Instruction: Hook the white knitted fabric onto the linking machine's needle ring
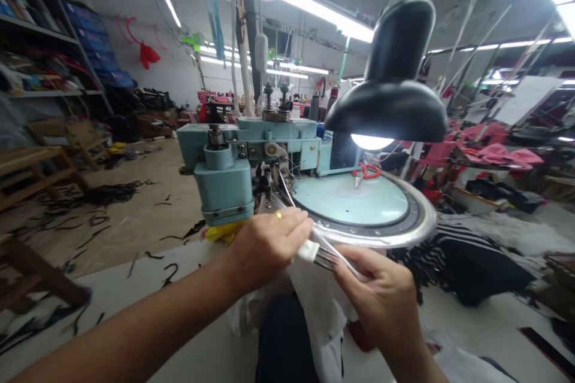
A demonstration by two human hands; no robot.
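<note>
A turquoise dial linking machine [224, 179] stands in front of me, its round dial [350, 200] ringed by fine metal points. At the near rim, my left hand [276, 236], with a gold ring, has its fingers pressed together on white fabric [317, 305]. My right hand [381, 287] pinches the fabric's edge to the right, just below the rim. Between the hands sits a small white piece with thin metal prongs [317, 254]; which hand holds it I cannot tell. The fabric hangs down over my lap.
Red-handled snippers [366, 173] lie on the dial plate. A black lamp [390, 102] hangs low over it. Dark striped fabric [480, 257] is heaped at right. A wooden stool [40, 269] and dark scraps are on the floor at left. Pink fabric [498, 155] lies farther back.
</note>
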